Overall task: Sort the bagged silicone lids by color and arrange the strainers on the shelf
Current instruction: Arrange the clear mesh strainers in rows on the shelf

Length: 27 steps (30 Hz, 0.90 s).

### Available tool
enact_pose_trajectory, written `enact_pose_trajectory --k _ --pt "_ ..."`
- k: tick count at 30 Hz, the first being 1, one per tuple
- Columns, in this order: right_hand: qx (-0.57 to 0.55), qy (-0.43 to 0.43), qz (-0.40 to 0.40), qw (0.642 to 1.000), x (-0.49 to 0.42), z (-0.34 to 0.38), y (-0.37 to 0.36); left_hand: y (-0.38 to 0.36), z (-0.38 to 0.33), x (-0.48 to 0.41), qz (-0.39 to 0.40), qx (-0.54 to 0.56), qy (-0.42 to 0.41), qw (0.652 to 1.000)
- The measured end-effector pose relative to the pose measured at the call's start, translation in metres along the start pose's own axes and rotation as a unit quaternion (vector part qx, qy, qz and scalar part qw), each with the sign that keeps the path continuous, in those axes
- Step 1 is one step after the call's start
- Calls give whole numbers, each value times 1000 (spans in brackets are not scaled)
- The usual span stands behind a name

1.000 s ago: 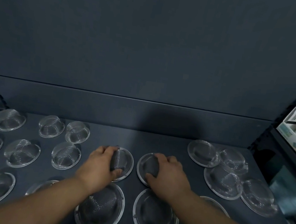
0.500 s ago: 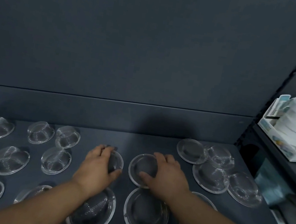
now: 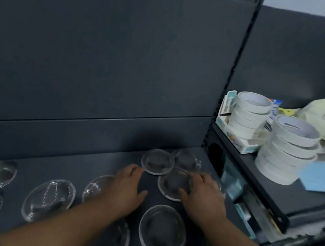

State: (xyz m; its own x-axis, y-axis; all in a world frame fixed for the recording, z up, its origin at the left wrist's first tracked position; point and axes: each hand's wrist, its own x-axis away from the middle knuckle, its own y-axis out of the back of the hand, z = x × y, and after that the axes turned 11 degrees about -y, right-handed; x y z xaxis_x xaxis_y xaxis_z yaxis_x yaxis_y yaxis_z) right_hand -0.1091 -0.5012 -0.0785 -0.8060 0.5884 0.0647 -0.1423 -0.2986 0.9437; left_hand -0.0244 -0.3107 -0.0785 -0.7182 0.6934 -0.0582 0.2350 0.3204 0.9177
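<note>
Head view: on the dark shelf (image 3: 63, 160), the right hand (image 3: 204, 196) lies over the right edge of 1 clear strainer (image 3: 173, 184), thumb on its rim; blur hides whether it grips or only touches; the left hand (image 3: 126, 189) is relaxed, holding nothing, its fingertips just beside the back strainer (image 3: 156, 162), which lies ahead and right of them.

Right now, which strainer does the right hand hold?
The strainer just in front of the rearmost pair on the right: the right hand grips its right side, thumb on its dome.
</note>
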Motion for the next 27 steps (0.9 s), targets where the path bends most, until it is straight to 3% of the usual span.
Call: enact_pose_trajectory --k 4,13,27 --pt "-31 9 -12 999 -8 -30 3 -17 -28 -25 23 13 -35 999" --pt "-82 8 43 996 -28 -61 -5 -42 -51 -62 108 40 -61 991" --pt "-87 -47 -7 995 -18 -58 -2 -52 -56 -61 61 99 -69 991"
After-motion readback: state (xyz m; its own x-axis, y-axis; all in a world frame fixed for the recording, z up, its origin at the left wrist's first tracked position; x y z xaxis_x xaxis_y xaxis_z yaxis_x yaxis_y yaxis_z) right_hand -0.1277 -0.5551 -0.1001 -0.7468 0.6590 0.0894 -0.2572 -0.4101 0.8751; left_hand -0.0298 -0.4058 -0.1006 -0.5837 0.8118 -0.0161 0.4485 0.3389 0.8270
